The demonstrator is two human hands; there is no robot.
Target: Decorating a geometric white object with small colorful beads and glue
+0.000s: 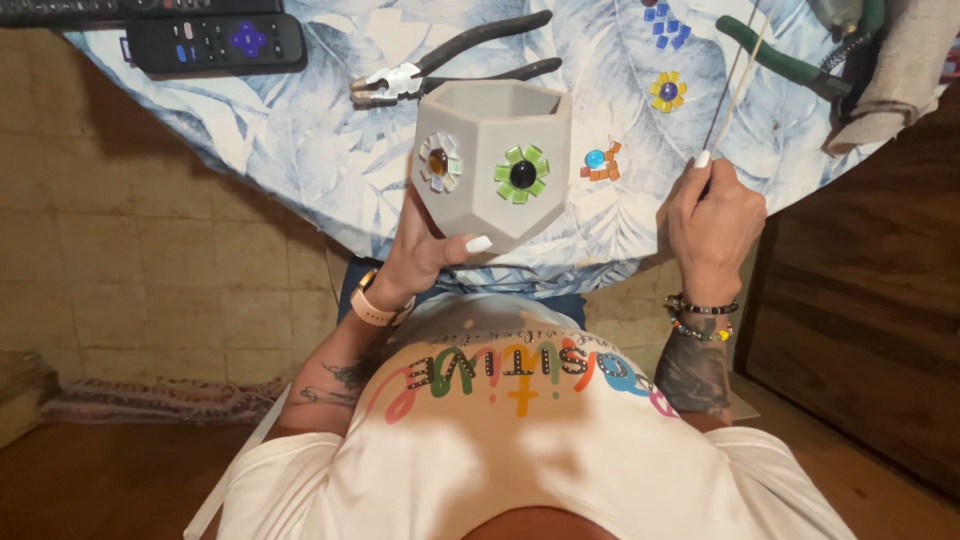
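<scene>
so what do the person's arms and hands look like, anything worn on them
Both forearms are bare and carry dark tattoos. The left hand has long white-painted nails, with a pale pink-banded watch on its wrist. The right hand has the same white nails and two beaded bracelets, one dark, one multicoloured. White short-sleeved shirt.

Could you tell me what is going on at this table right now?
A person's left hand holds up a grey faceted pot bearing two glass-tile flowers, one white, one green. The right hand holds a thin stick upright beside it. On the leaf-print tablecloth lie pliers, loose tile flowers and a remote control.
</scene>
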